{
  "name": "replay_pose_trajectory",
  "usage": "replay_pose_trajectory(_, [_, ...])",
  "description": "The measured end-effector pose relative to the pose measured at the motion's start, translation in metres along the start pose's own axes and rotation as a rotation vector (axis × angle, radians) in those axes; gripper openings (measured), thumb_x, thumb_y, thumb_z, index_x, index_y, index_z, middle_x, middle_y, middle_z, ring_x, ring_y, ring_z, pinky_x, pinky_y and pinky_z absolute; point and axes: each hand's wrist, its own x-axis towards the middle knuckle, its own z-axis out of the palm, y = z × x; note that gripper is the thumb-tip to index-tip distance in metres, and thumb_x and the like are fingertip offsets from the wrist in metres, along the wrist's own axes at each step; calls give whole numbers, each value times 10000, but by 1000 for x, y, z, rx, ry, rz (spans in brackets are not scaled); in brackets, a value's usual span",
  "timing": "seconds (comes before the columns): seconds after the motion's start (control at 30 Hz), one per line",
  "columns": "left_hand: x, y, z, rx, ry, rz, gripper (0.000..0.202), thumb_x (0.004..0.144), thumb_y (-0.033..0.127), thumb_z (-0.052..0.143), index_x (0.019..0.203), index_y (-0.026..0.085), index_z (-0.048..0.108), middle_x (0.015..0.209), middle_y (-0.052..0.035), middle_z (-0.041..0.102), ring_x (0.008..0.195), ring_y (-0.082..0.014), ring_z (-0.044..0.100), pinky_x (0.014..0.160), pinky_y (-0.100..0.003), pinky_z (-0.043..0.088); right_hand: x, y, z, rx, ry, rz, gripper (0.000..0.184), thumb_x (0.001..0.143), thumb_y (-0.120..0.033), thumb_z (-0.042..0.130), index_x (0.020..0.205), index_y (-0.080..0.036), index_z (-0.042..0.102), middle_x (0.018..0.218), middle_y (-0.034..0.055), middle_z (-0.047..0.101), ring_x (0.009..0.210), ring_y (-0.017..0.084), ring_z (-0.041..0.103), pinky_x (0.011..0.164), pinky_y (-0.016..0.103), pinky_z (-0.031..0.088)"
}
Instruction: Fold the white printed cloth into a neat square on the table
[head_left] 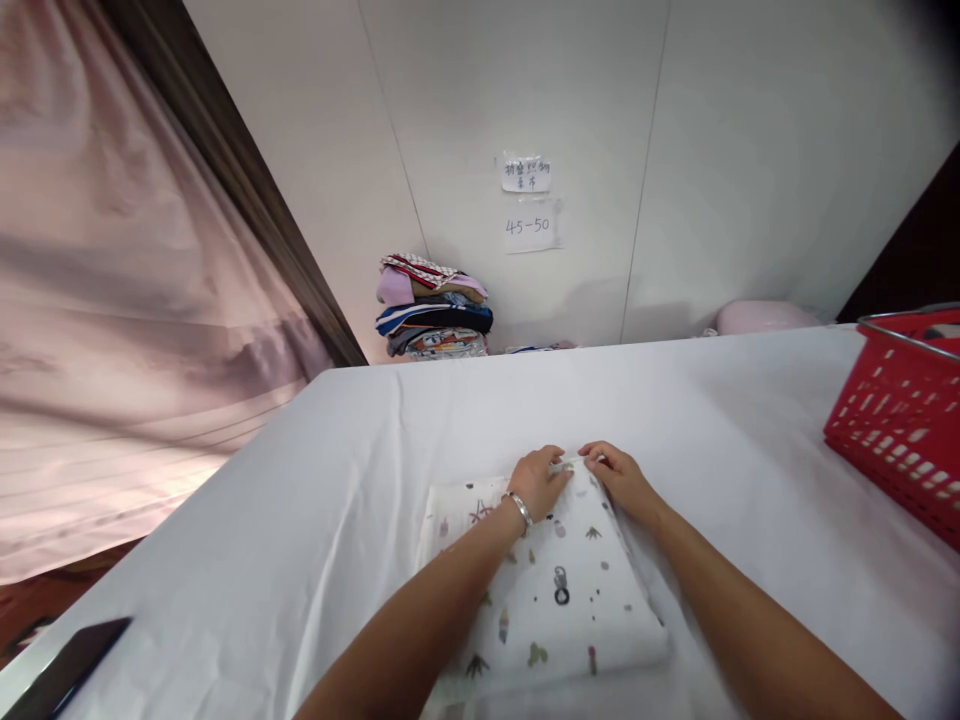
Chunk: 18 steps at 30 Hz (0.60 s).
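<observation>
A folded white cloth [577, 600] printed with small plants and other motifs lies flat on the white-covered table. My left hand [538, 482], with a silver bracelet on its wrist, is at the cloth's far edge, thumb on top and fingers curled over the edge. At the far right corner, my right hand [619, 480] pinches the same cloth between thumb and fingers. A short stretch of edge shows between the two hands. My left forearm hides part of the cloth's left side.
On the right of the table [337, 500] stands a red plastic basket [900, 420] with a metal handle. A dark flat object [75, 660] lies at the near left corner. Beyond the far edge are a stack of folded fabrics [435, 318] and a pink item [769, 316]. Pink curtains [135, 280] hang left.
</observation>
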Motion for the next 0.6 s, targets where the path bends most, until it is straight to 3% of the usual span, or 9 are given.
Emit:
replay_pose_trajectory(0.13, [10, 16, 6, -16, -44, 51, 407, 768, 303, 563, 1164, 228, 509, 1017, -38, 623, 966, -206, 536, 877, -348, 404, 2, 1, -2, 87, 7, 0, 171, 770, -375, 531, 735, -207, 516, 1056, 35, 581, 826, 165, 530, 733, 294, 409])
replay_pose_trajectory(0.27, [17, 25, 6, -88, -91, 12, 371, 753, 286, 560, 1122, 264, 530, 890, 6, 615, 799, -156, 552, 741, -284, 429, 4, -2, -3, 147, 5, -10, 189, 764, -385, 557, 737, -200, 523, 1040, 48, 598, 966, 195, 523, 841, 317, 391])
replay_pose_trajectory(0.4, [22, 30, 0, -349, -162, -44, 311, 759, 277, 540, 1063, 213, 552, 591, 63, 486, 540, -86, 430, 543, -211, 359, 5, -9, -2, 236, -14, -5, 173, 780, -368, 550, 754, -199, 524, 972, 30, 608, 880, 169, 539, 813, 314, 401])
replay_pose_trajectory(0.6, [28, 28, -2, -504, -237, -189, 371, 756, 271, 548, 1107, 153, 527, 557, 78, 442, 472, -55, 345, 480, -191, 295, 6, -7, 1, 224, -8, 58, 191, 761, -381, 565, 752, -196, 519, 753, -9, 578, 706, 137, 512, 662, 271, 404])
